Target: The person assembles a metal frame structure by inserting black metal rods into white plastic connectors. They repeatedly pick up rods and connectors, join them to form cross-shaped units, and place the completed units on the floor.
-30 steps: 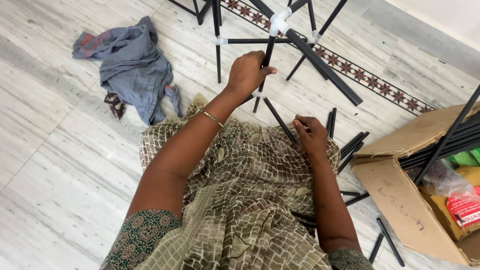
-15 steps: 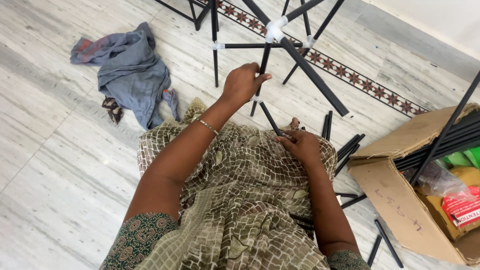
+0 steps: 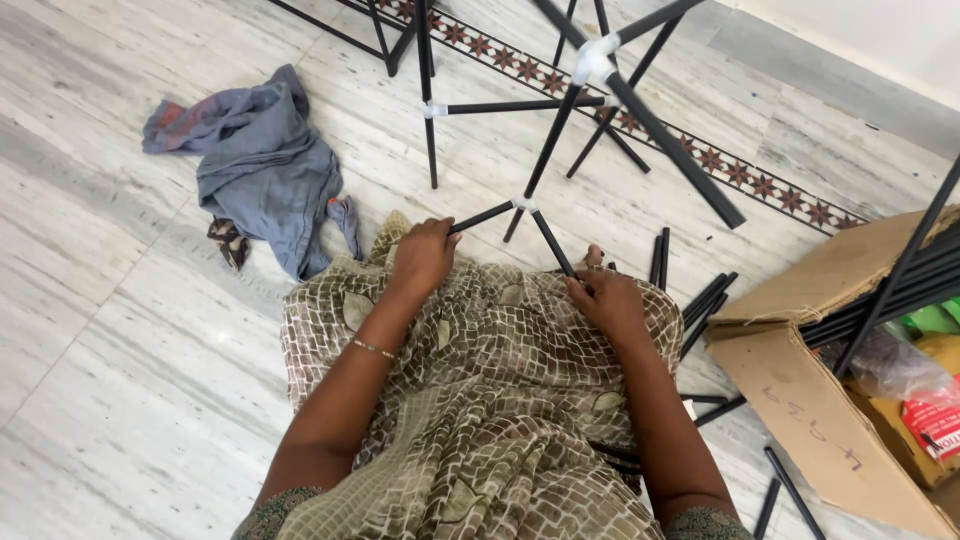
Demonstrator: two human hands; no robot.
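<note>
Gripping rod ends: left hand (image 3: 425, 255) closed on black rod (image 3: 480, 217) | right hand (image 3: 608, 300) closed on second rod (image 3: 552, 243); rods converge at white joint (image 3: 520, 203)

A crumpled grey-blue cloth (image 3: 262, 165) lies on the marble floor (image 3: 110, 330) toward its far-left part, an open cardboard box (image 3: 830, 400) at the right edge, loose black rods (image 3: 705, 300) beside it.
</note>
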